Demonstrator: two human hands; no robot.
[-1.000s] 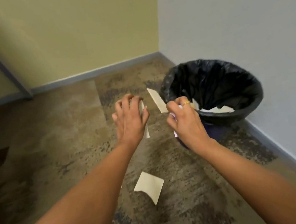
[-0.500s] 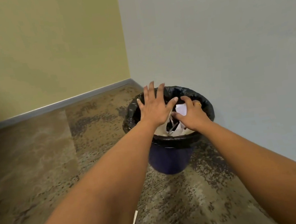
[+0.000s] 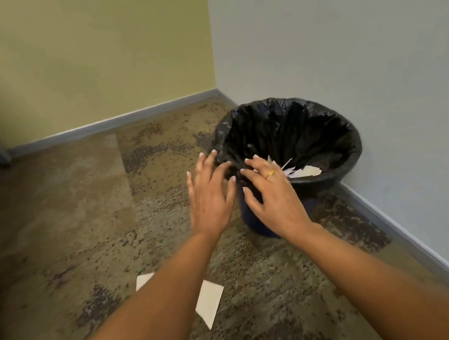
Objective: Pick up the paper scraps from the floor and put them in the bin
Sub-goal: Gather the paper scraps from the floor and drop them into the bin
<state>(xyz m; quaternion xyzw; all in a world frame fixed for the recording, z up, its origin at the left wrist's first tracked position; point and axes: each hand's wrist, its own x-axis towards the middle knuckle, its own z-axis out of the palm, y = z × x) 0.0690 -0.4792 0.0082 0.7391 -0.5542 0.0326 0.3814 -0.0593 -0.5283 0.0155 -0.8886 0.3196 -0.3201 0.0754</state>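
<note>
Both hands withdrawn from over bin (image 3: pixel 284 130) mouth to its 9 o'clock rim. Left hand (image 3: pixel 208 197), right hand (image 3: pixel 274 200): grip slack, fingers spread, nothing held. Dropped scraps (image 3: pixel 303 172) now inside bin, so batch delivered. Two floor scraps (image 3: pixel 209 300) remain at 6 o'clock, part-hidden by left forearm (image 3: pixel 152 322). Wall (image 3: pixel 343 40) close at 3 o'clock.

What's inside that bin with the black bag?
White paper scraps lie inside the bin, against its black liner near the front rim. How many there are, and what lies beneath them, cannot be seen: the front rim and the right hand cover that part.
</note>
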